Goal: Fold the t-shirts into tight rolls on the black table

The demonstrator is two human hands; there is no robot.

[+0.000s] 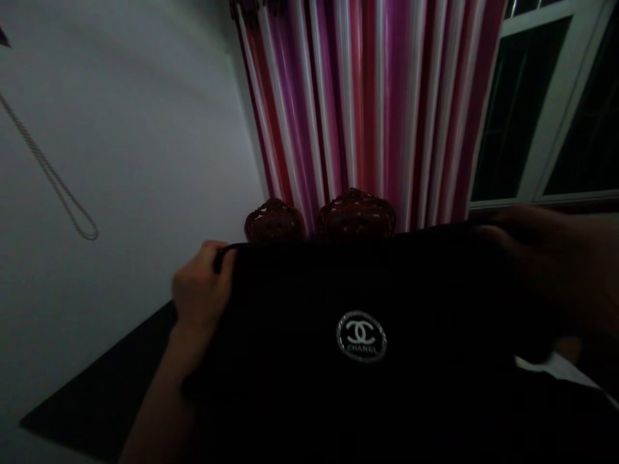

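I hold up a black garment (367, 290) with a round silver logo patch (361, 336) on its front. My left hand (200, 287) is closed on its upper left edge, thumb over the cloth. At the upper right corner my right hand (546, 258) grips the top edge; it is dark and partly blurred. The cloth hangs stretched between the two hands and hides what lies below it.
Behind the garment hangs a pink, purple and white striped curtain (367, 109). Two carved dark-red chair tops (355, 216) peek over the cloth. A white-framed window (556, 103) is at the right, and a thin cord loop (53, 180) hangs on the white wall at left.
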